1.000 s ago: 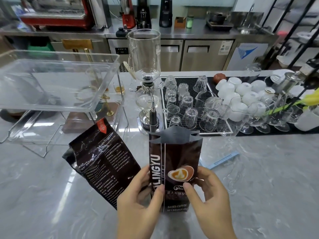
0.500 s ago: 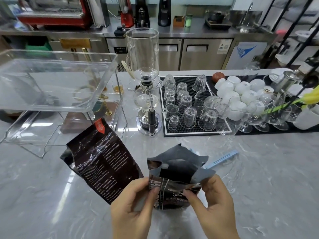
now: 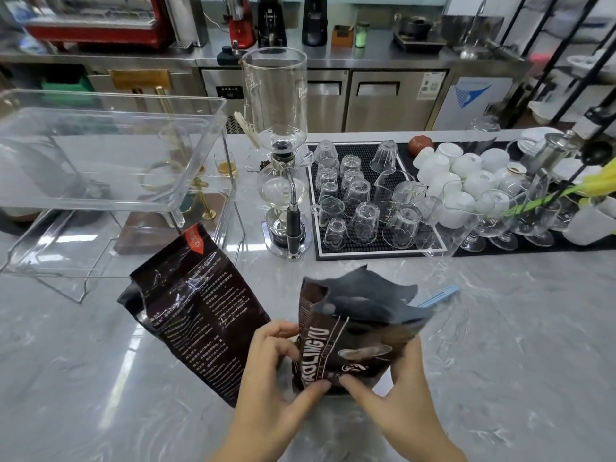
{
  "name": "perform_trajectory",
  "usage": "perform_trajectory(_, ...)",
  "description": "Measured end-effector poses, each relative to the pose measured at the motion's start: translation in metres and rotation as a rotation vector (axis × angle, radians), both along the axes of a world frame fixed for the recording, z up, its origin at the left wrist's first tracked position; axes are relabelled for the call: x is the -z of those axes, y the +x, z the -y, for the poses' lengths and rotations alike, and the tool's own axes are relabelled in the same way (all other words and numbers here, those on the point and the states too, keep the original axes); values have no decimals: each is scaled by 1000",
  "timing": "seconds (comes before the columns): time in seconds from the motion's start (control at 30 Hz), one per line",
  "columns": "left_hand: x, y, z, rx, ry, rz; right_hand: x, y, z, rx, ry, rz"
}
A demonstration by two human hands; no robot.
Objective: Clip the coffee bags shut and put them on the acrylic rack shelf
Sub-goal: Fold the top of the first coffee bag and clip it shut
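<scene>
On a grey marble counter in a café, both hands grip a brown coffee bag: left hand and right hand pinch its sides, its top gaping open. A second bag lies just left; a blue strip, perhaps a clip, lies behind. The acrylic rack stands far left
</scene>
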State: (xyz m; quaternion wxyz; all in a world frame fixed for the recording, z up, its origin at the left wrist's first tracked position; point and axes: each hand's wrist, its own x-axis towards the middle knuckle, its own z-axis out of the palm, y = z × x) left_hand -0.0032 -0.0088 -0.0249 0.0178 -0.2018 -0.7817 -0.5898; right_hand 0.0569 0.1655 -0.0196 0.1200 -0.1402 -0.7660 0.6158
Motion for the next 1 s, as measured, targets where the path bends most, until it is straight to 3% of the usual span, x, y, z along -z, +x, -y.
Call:
perform_trajectory(0.1,-4,-1,-2,54,137,149,9,-2,-6,-22,-52,81)
perform_trajectory(0.27,-10,-17,-3,144,-3,188,6,-11,-22,-154,-16,116)
perform_trajectory(0.43,-16,-24,-7,247,53,294,-1,-18,-24,-173,-61,87)
perform_trajectory(0.73,-7,-24,-11,195,190,353,-2,-24,-11,-94,-200,-6)
perform_trajectory(1.0,-2,-19,-25,37,298,405,13,-35,-8,-42,-442,-68)
